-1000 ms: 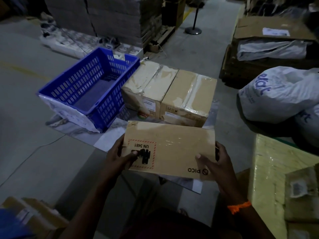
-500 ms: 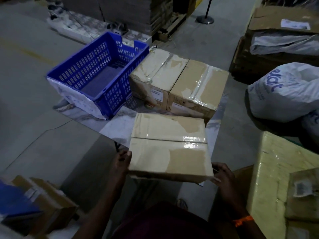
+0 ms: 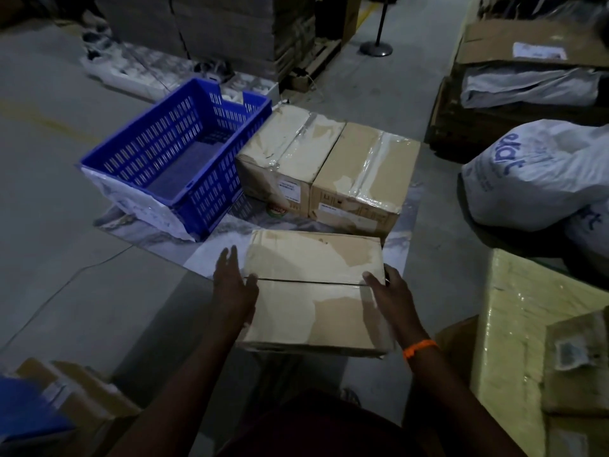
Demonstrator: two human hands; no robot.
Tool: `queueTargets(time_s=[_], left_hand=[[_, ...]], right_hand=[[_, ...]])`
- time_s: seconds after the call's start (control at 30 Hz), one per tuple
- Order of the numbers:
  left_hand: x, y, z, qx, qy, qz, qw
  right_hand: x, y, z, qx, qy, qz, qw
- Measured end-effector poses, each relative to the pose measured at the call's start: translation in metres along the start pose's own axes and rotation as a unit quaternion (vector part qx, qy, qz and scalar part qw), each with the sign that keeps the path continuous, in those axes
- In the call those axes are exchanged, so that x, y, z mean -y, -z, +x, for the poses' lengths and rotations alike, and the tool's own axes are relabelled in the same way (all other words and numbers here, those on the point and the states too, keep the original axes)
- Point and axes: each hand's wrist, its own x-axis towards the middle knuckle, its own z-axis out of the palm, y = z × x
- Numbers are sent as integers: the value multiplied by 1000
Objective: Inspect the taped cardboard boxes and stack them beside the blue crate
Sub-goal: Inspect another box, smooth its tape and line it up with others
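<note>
Holding the taped box (image 3: 313, 291) by its side edges, the left hand (image 3: 232, 285) presses flat-fingered while the right hand (image 3: 392, 298) clamps its grip on the edge, near the blue crate (image 3: 148, 150), bare sheet (image 3: 224, 255) between.

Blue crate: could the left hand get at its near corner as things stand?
Likely yes for the path: nothing stands between the left hand and the blue crate. But that hand presses the side of the held box, shared with the right hand, so it would need freeing first.
</note>
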Motion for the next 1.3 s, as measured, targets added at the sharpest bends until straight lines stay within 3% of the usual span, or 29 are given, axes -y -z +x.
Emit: queueTargets(time_s=[0.13, 0.33, 0.5, 0.6, 0.7, 0.93, 1.3], left_hand=[[-26, -8, -13, 46, 30, -26, 998], [-16, 10, 8, 47, 117, -149, 981], [-23, 22, 0, -28, 116, -287, 950], [-28, 27, -10, -24, 97, -362, 927], [-29, 20, -24, -6, 141, -427, 893], [-10, -1, -41, 58, 137, -388, 910], [-6, -2, -35, 58, 151, -364, 917]], right_hand=[[2, -6, 1, 7, 2, -34, 999], [13, 3, -13, 18, 35, -4, 999], [29, 14, -29, -29, 87, 140, 986], [35, 24, -35, -57, 88, 233, 967], [38, 27, -43, -69, 64, 274, 957], [-2, 27, -55, -95, 18, 235, 967], [-15, 27, -52, -101, 18, 201, 974]])
